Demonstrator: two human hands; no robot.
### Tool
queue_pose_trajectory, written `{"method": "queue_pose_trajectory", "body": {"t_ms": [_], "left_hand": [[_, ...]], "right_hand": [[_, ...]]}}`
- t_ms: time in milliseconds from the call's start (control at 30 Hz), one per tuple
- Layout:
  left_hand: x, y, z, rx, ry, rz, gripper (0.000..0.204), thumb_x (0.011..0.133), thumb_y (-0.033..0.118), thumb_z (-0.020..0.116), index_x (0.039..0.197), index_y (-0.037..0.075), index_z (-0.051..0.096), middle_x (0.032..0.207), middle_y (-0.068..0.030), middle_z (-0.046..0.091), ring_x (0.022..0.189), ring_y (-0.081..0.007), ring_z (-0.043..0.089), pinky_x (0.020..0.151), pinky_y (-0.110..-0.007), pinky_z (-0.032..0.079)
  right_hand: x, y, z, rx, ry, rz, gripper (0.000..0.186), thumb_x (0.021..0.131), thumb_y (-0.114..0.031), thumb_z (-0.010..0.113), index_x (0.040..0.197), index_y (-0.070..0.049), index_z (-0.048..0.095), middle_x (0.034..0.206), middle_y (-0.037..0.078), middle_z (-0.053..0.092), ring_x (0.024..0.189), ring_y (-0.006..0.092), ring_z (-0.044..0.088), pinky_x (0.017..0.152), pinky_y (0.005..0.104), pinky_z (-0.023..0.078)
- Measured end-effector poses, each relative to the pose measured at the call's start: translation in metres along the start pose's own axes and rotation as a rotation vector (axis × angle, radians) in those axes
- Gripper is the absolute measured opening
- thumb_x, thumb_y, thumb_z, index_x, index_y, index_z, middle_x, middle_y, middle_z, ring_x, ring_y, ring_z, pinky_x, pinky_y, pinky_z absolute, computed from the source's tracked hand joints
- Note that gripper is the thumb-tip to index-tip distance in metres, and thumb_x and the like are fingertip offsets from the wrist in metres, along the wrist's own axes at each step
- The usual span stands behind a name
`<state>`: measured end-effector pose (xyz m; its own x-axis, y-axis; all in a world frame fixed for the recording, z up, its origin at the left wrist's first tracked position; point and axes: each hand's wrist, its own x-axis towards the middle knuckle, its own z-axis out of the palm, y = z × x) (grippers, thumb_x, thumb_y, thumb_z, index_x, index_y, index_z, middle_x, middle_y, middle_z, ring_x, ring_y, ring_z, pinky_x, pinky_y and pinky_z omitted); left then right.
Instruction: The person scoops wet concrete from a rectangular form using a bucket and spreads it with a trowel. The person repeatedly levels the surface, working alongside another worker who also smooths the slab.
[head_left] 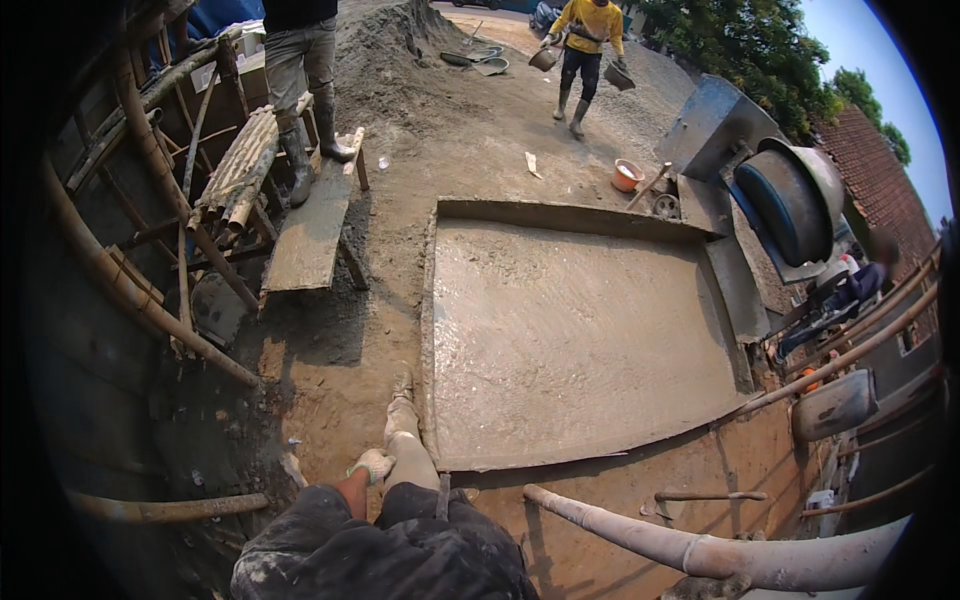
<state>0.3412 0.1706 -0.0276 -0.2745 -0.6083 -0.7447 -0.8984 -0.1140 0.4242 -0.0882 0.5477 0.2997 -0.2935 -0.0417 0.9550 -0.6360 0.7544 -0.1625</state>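
Observation:
My left hand [372,465], in a pale knit glove, rests against my leg [402,440] near the knee. Its fingers look laid along the leg, with nothing visible in them. Nowhere in the picture does my right hand show. Just right of my leg lies a wide, shallow mixing trough [575,219] with low walls, spread with wet grey concrete [580,330]. A narrow grey strip [444,497], perhaps a handle, sticks up beside my thigh at the trough's near left corner.
Left, a person in boots [300,150] stands on a plank bench [310,240] beside bamboo poles [150,300]. Ahead, a person in yellow [588,30] carries two buckets. A concrete mixer [790,205] and orange bucket [628,176] stand right. A thick pole [700,550] crosses the lower right.

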Motion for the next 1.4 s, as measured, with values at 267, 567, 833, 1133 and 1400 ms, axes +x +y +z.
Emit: {"method": "queue_pose_trajectory", "body": {"t_ms": [267,567,833,1133,1400], "left_hand": [[0.004,0.001,0.005,-0.145,0.001,-0.086,0.056,0.097,0.033,0.061,0.138,-0.005,0.068,0.128,-0.0230,0.075,0.116,-0.0313,0.072,0.100,-0.039,0.053],[0.020,0.016,-0.010,-0.248,0.031,-0.094,0.053,0.097,0.029,0.060,0.134,-0.008,0.067,0.121,-0.0233,0.076,0.108,-0.0331,0.072,0.097,-0.042,0.054],[0.045,0.031,-0.022,-0.253,0.047,-0.015,0.051,0.098,0.030,0.059,0.135,-0.004,0.069,0.124,-0.0239,0.075,0.113,-0.0341,0.071,0.098,-0.043,0.054],[0.097,0.076,-0.070,-0.168,0.116,0.153,0.048,0.099,0.033,0.063,0.125,-0.006,0.071,0.106,-0.0196,0.077,0.099,-0.0298,0.071,0.092,-0.041,0.053],[0.169,0.170,-0.122,-0.322,0.169,0.387,0.048,0.101,0.032,0.063,0.130,-0.006,0.069,0.110,-0.0167,0.075,0.099,-0.0251,0.068,0.093,-0.039,0.052]], "right_hand": [[-0.004,0.001,-0.016,0.014,-0.022,0.045,0.051,0.113,-0.025,0.057,0.157,-0.001,0.043,0.136,0.023,0.065,0.118,0.0325,0.067,0.103,0.0440,0.056],[-0.002,0.003,-0.037,0.010,-0.024,0.103,0.050,0.113,-0.023,0.057,0.156,0.000,0.046,0.138,0.022,0.064,0.121,0.0313,0.065,0.106,0.0436,0.054],[-0.001,-0.004,-0.043,-0.008,-0.009,0.131,0.048,0.113,-0.021,0.057,0.155,0.000,0.048,0.140,0.021,0.063,0.125,0.0302,0.064,0.108,0.0433,0.053],[0.006,-0.021,-0.039,-0.096,-0.004,0.132,0.047,0.112,-0.019,0.058,0.154,0.001,0.051,0.142,0.020,0.063,0.128,0.0290,0.063,0.111,0.0429,0.051],[0.067,-0.098,-0.006,-0.284,0.142,0.106,0.045,0.112,-0.018,0.058,0.153,0.001,0.053,0.144,0.019,0.062,0.131,0.0279,0.061,0.113,0.0425,0.050]]}}
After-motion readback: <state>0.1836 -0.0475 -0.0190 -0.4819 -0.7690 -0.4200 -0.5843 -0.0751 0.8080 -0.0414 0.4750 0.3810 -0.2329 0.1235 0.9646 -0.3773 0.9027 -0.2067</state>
